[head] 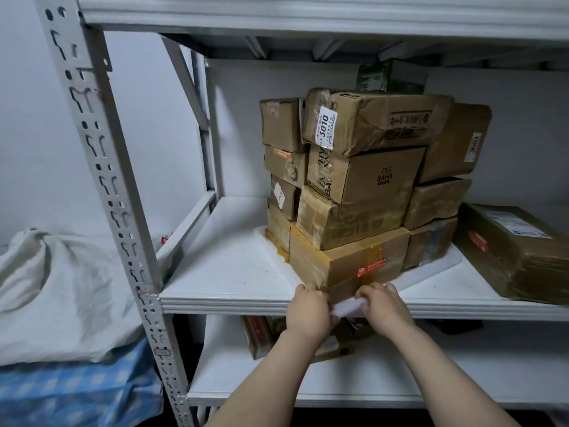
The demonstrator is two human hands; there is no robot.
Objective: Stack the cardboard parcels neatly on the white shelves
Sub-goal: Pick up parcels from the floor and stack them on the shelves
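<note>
Cardboard stack (354,180): brown parcels piled several layers high at the centre of the frame, standing on the middle shelf and turned at an angle to its front edge.
Top parcel (378,118): crumpled, with a white label reading 3010 on its left end.
Bottom parcel (348,260): the widest, banded with yellow tape and bearing a red sticker; its near corner points at the hands.
White board (431,266): a thin sheet lying under the stack, skewed on the shelf, its near corner jutting past the front edge.
Middle shelf (231,272): white, bare to the left of the stack.
Left hand (308,309): just below the centre of the frame, fingers curled over the jutting corner of the white board, grasping it.
Right hand (385,306): just beside the left, fingers curled round the same corner's edge, grasping it.
Flat parcel (517,251): dark brown, lying on the middle shelf at the right edge of the frame, apart from the stack.
Lower shelf (400,374): white, with more parcels (261,334) partly hidden behind the forearms.
Upright post (101,167): grey perforated metal, running down the left of the frame.
White sack (55,288): slumped at lower left, resting on a blue checked cloth (77,389).
</note>
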